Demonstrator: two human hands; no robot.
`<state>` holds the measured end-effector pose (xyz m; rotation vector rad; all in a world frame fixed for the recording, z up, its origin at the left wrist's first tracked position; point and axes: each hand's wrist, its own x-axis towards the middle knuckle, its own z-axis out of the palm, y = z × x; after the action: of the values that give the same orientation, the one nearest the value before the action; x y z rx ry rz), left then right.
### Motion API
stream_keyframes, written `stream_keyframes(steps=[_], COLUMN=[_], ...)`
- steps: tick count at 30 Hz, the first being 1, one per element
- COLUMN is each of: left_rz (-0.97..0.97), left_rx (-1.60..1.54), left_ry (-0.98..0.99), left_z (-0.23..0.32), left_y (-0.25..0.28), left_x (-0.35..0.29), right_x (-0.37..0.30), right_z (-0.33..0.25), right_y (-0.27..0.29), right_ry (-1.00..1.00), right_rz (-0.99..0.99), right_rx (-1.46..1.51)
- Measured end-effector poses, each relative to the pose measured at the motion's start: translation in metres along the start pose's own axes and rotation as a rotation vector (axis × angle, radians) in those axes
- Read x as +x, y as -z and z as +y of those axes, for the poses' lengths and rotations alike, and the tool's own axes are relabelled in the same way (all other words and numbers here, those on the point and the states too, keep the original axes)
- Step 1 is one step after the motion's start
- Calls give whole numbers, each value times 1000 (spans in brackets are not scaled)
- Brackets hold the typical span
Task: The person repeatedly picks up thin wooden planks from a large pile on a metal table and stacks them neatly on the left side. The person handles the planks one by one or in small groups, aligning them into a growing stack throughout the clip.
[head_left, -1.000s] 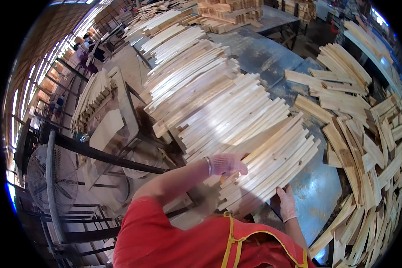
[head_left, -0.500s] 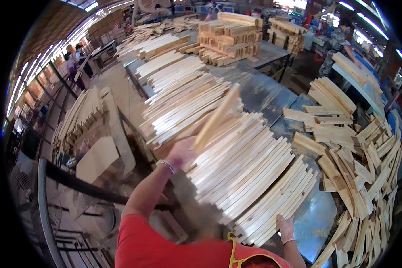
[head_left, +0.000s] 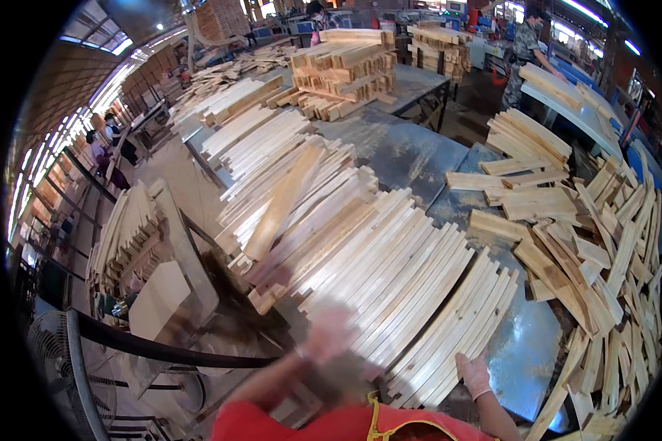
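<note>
A broad row of pale wooden strips (head_left: 390, 264) lies side by side in front of me. My left hand (head_left: 331, 332), smeared by motion, is over the near left ends of this row; its fingers cannot be made out. My right hand (head_left: 474, 373), in a light glove, touches the outermost strip at the near right corner, its fingers extended against the wood. A yellowish wooden board (head_left: 283, 202) lies slantwise on top of the strips farther up the row, apart from both hands.
Loose offcuts (head_left: 588, 250) are heaped on the right beside the metal tabletop (head_left: 522, 360). A stack of wooden blocks (head_left: 346, 70) stands at the back. On the left are a black rail (head_left: 176, 356), a fan (head_left: 51, 342) and more stacked wood (head_left: 125, 228). A co-worker (head_left: 526, 55) stands far right.
The board that was raised in my left hand now lies across the strips, let go. My left hand has come back toward me. My right hand stays at the near right corner.
</note>
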<state>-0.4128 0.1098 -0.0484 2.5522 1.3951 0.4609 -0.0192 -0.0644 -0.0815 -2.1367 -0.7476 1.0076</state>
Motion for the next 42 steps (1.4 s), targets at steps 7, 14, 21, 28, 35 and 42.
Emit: stream_keyframes(steps=[7, 14, 21, 28, 35, 42], left_rz=[293, -432, -655, -486, -407, 170], left_rx=[-661, -1096, -494, -528, -606, -798], left_ry=[984, 708, 433, 581, 614, 84], left_z=[56, 114, 223, 246, 287, 317], left_y=[-90, -222, -56, -140, -108, 33], left_x=[-150, -216, 5, 151, 142, 166], right_x=[17, 54, 102, 165, 115, 36], right_z=[14, 13, 12, 24, 7, -107], right_y=[17, 65, 135, 134, 140, 206], right_ry=[31, 198, 119, 155, -67, 451], right_rz=[-268, -191, -225, -275, -214, 11], right_rx=[-163, 232, 154, -403, 218, 585])
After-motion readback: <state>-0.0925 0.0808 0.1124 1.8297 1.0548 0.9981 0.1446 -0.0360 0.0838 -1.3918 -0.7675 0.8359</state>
